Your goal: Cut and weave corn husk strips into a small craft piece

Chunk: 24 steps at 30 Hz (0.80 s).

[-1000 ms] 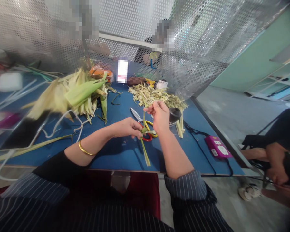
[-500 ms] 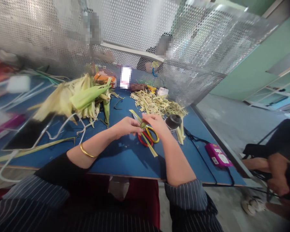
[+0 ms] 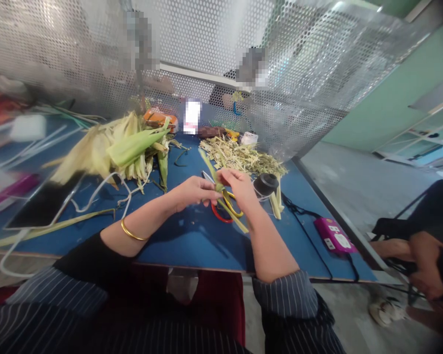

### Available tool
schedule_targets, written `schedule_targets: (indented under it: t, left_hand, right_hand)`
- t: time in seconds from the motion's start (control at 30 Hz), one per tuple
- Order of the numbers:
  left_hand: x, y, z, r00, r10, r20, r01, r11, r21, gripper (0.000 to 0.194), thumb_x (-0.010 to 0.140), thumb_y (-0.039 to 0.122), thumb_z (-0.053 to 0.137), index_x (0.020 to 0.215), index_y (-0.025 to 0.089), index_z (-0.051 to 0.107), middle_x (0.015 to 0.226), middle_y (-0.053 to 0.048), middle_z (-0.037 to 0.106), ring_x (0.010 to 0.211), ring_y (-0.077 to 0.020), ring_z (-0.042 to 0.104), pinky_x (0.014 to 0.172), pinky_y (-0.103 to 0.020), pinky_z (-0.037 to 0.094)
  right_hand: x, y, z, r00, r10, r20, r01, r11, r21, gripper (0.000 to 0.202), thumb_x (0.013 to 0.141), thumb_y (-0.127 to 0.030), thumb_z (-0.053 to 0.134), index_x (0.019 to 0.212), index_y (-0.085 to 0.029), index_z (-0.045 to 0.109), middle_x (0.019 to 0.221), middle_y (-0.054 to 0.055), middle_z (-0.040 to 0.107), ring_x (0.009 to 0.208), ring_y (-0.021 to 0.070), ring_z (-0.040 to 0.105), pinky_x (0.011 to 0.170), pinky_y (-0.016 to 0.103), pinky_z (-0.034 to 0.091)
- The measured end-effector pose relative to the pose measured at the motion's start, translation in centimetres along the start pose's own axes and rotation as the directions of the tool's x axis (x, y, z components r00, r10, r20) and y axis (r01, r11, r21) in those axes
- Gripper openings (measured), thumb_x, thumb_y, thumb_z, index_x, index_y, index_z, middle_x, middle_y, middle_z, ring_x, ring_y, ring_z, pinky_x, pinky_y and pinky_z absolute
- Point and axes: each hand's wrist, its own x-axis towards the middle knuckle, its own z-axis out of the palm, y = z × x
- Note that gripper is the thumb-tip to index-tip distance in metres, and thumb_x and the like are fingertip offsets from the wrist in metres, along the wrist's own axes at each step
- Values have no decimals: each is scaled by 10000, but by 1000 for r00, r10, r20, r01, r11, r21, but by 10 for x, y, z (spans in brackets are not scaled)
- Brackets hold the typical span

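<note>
Between my hands is a green corn husk strip (image 3: 237, 220), knotted or folded at its middle, one end pointing up and away, the other down to the right. My left hand (image 3: 196, 191) pinches it from the left. My right hand (image 3: 237, 184) grips the same strip from the right, its fingertips by the thick part. Just under the hands lie scissors (image 3: 233, 205) with red and yellow handles, partly hidden, their blades pointing away. A black spool of thread (image 3: 265, 185) stands right of my right hand.
Whole corn husks (image 3: 129, 150) are heaped at the left, beside a tablet or phone (image 3: 44, 204) and a white cable (image 3: 127, 194). Shredded husk (image 3: 239, 156) lies behind my hands. A purple packet (image 3: 333, 235) sits at right. A perforated screen (image 3: 206, 39) bounds the back; a person (image 3: 426, 250) sits at right.
The husk strip has shifted slightly: its upper end reaches farther up and its lower end farther right. Both hands stay close together, still holding it.
</note>
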Motion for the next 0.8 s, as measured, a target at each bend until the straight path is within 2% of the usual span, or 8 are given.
schedule_targets:
  t: [0.07,0.17,0.23,0.33,0.43,0.6,0.7,0.8]
  left_hand:
    - [-1,3,-3,997,-35,-69,26,993,-115,262,716,381,718,672,126,672,619,-22,627,489,-57,468,438,-187,293]
    - [1,4,-7,988,-87,-128,49,961,-273,236,703,338,740,776,116,702,682,-31,640,508,-50,487,436,-184,282]
    - [2,2,-9,987,-109,-117,63,937,-343,258,702,315,746,858,112,717,714,-40,648,534,-56,516,441,-184,287]
    - [4,-1,-11,989,-117,-86,75,919,-388,258,708,310,747,869,110,721,728,-51,654,563,-69,549,453,-187,305]
    - [4,-2,-11,991,-112,-77,74,918,-390,235,713,299,745,857,116,720,730,-50,655,562,-67,551,449,-184,298]
    - [4,-1,-9,992,-95,-80,58,922,-382,200,717,292,741,795,113,701,698,-37,638,537,-56,528,435,-179,283]
    - [6,-3,-9,992,-90,-84,50,919,-392,174,723,280,733,735,115,679,660,-27,623,525,-58,524,451,-182,324]
    - [7,-5,-9,993,-84,-83,44,914,-404,176,724,278,736,711,116,665,652,-28,628,528,-64,539,478,-184,373]
  right_hand:
    - [4,-1,-11,998,-45,32,46,999,-14,301,836,-463,562,857,-200,707,791,20,675,754,142,620,772,294,495]
    - [7,-3,-23,974,-77,215,102,989,-108,285,847,-428,568,962,-207,707,923,35,705,877,165,644,881,327,478]
    - [8,-2,-24,953,-89,288,145,973,-178,266,829,-375,601,1017,-214,697,1001,36,706,946,175,641,920,335,463]
    - [10,2,-20,944,-110,312,178,964,-196,299,823,-331,600,1089,-214,668,1037,42,705,958,182,645,896,336,475]
    - [12,9,-16,948,-180,262,248,935,-256,266,828,-310,578,1048,-206,686,968,41,718,884,184,660,832,324,490]
    - [12,15,-14,910,-397,120,399,762,-510,196,841,-251,544,867,-233,738,899,26,735,867,198,663,834,327,473]
    - [7,11,-10,890,-456,31,376,693,-614,219,861,-231,518,868,-238,737,882,23,740,856,193,663,863,336,458]
    - [5,8,-7,879,-474,-48,327,674,-662,218,871,-228,515,878,-230,733,872,23,741,848,187,662,896,340,440]
